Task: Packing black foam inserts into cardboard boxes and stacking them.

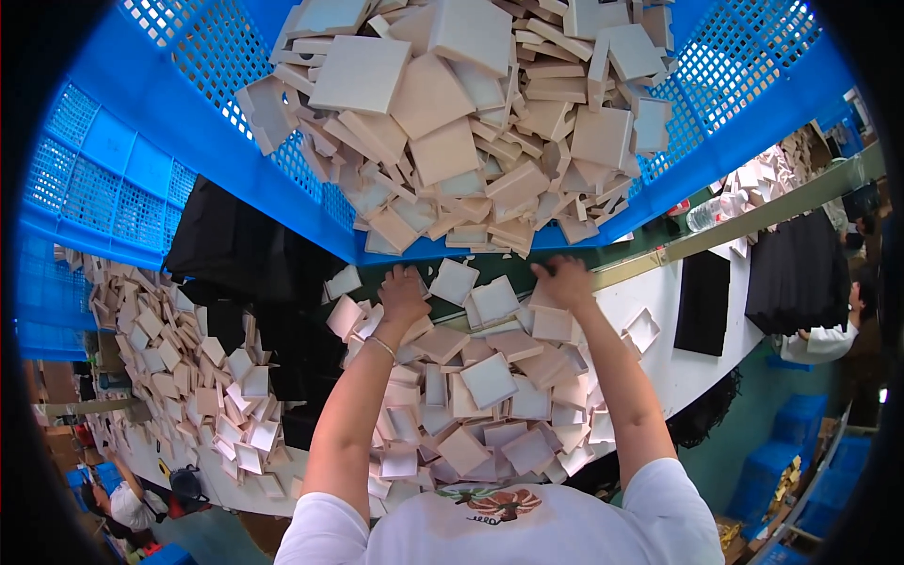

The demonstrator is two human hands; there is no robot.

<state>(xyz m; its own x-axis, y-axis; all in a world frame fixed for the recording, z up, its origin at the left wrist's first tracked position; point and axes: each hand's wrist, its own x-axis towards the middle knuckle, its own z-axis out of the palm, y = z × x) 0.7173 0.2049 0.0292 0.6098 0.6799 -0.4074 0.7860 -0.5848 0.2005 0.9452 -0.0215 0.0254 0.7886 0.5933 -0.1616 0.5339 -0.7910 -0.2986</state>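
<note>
Left hand (403, 294) 9 o'clock, right hand (565, 282) 3 o'clock; can't tell either grip. Blue crate (235, 169), pale boxes (444, 151) heaped inside, 12 o'clock. Loose boxes (488, 381), 6 o'clock.

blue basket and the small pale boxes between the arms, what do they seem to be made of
Blue basket: most likely moulded plastic with a slight sheen, judging by its even colour and regular grid of holes. Pale boxes: probably matte paperboard, given their thin flat walls and crisp edges, though the picture can't settle whether they are coated.
</note>
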